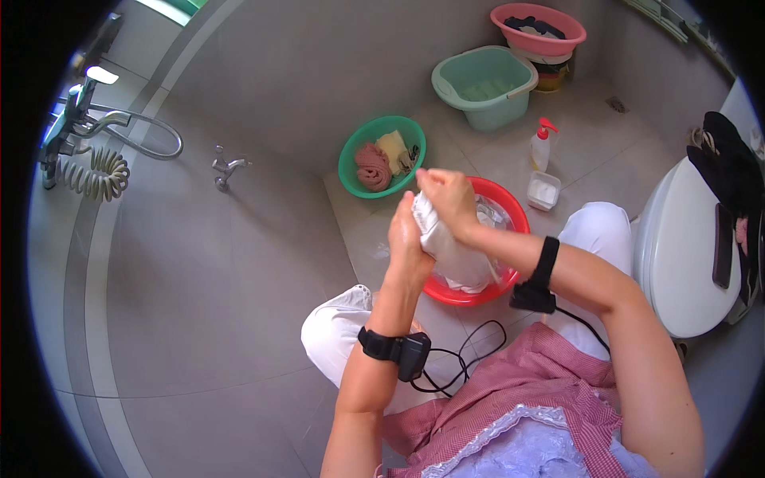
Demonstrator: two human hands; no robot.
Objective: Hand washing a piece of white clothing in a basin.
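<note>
A wet white cloth (456, 253) is bunched between my two hands, its lower part hanging into a red basin (522, 213). My left hand (406, 233) grips the cloth from the left side. Above it, my right hand (450, 199) is closed in a fist around the cloth's upper part. More white fabric and water show inside the basin, partly hidden by my hands and right forearm. What kind of garment the cloth is, I cannot tell.
Beyond the basin stand a green bowl (349, 169) with pink and yellow cloths, a teal tub (496, 111), and a pink basin (575, 40). A pump bottle (540, 151) and small white container (543, 191) sit right. A toilet (689, 263) flanks me; cables (462, 368) lie below.
</note>
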